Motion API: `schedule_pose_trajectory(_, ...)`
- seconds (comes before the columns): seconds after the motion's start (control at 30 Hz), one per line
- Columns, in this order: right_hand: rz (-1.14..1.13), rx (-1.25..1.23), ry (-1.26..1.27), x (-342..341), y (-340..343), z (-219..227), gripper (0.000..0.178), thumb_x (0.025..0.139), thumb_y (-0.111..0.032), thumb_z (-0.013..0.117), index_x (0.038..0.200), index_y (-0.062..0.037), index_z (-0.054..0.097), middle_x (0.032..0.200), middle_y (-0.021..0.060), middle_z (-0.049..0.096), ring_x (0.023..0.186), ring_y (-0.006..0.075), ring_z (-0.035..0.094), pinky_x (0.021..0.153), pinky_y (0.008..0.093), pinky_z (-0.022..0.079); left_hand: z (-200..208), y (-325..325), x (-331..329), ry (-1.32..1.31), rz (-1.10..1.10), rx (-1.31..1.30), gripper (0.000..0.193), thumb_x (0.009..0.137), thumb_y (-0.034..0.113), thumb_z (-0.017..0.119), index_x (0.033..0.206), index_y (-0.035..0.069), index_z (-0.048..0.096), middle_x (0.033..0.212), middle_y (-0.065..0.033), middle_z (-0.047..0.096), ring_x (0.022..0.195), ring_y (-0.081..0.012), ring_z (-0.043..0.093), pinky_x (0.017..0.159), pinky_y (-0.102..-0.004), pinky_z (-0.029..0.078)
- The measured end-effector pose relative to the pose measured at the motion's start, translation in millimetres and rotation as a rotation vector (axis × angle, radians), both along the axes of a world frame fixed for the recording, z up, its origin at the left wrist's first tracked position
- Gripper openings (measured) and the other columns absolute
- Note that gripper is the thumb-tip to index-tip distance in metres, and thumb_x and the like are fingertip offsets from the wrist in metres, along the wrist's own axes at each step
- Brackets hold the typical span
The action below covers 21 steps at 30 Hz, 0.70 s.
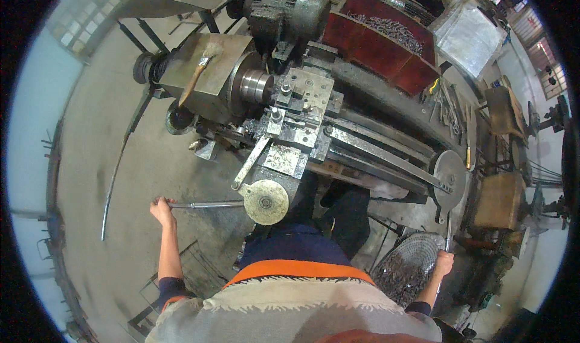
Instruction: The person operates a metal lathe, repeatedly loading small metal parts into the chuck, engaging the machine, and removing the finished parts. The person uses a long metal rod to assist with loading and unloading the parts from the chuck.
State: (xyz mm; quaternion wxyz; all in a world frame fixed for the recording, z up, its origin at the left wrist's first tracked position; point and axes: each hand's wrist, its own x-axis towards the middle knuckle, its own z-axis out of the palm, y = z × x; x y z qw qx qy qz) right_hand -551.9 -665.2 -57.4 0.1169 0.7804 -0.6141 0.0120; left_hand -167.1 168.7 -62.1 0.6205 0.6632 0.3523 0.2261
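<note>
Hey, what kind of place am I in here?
Probably a metalworking shop. There's a lathe-like machine in front of you, an electric motor behind it, and a red bin of small metal parts.

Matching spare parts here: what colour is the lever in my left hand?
Silver-grey; the lever shows best in the head view.

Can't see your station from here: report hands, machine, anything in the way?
Left hand on left lever at pale disc. Right hand gripping right lever below grey disc. Brush on headstock, clear of both hands.
</note>
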Motion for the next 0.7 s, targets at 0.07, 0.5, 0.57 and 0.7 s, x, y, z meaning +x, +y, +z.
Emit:
schedule_pose_trajectory(0.07, 0.002, 0.061, -0.056, 11.5, 14.9, 10.5, 0.041, 0.071, -0.042, 0.056, 0.079, -0.0012, 0.061, 0.078, 0.0197, 0.064, 0.077, 0.0391, 0.062, 0.071, 0.0465, 0.049, 10.9, -10.9, 1.6, 0.001, 0.001, 0.002, 0.013, 0.076, -0.001, 0.046, 0.088, -0.005, 0.044, 0.072, -0.0131, 0.050, 0.055, -0.0216, 0.054, 0.050, -0.0365, 0.051)
schedule_pose_trajectory(0.5, -0.138, 0.263, -0.108, 43.5, 46.5, 48.3, 0.048, 0.066, -0.033, 0.049, 0.092, 0.0045, 0.063, 0.092, 0.0282, 0.061, 0.091, 0.0432, 0.059, 0.078, 0.0474, 0.045, 5.7, -9.0, 22.6, -0.014, -0.009, 0.051, 0.022, 0.077, -0.001, 0.045, 0.097, -0.012, 0.045, 0.073, -0.0151, 0.051, 0.056, -0.0233, 0.057, 0.052, -0.0373, 0.054)
schedule_pose_trajectory(0.57, -0.061, 0.198, -0.080, 29.9, 36.8, 38.0, 0.047, 0.068, -0.035, 0.048, 0.089, 0.0044, 0.064, 0.089, 0.0283, 0.061, 0.089, 0.0440, 0.059, 0.076, 0.0480, 0.045, 13.2, -14.1, 24.4, 0.049, -0.030, 0.057, 0.023, 0.077, 0.001, 0.046, 0.096, -0.012, 0.046, 0.072, -0.0138, 0.051, 0.056, -0.0228, 0.057, 0.051, -0.0357, 0.053)
schedule_pose_trajectory(0.7, 0.033, 0.059, -0.086, 20.5, 0.9, 32.5, 0.044, 0.071, -0.036, 0.046, 0.081, 0.0039, 0.062, 0.085, 0.0274, 0.062, 0.084, 0.0445, 0.059, 0.073, 0.0493, 0.046, 12.3, -1.0, 14.0, 0.117, -0.104, 0.092, 0.022, 0.077, 0.005, 0.049, 0.094, -0.009, 0.049, 0.072, -0.0119, 0.052, 0.057, -0.0210, 0.057, 0.049, -0.0320, 0.050)
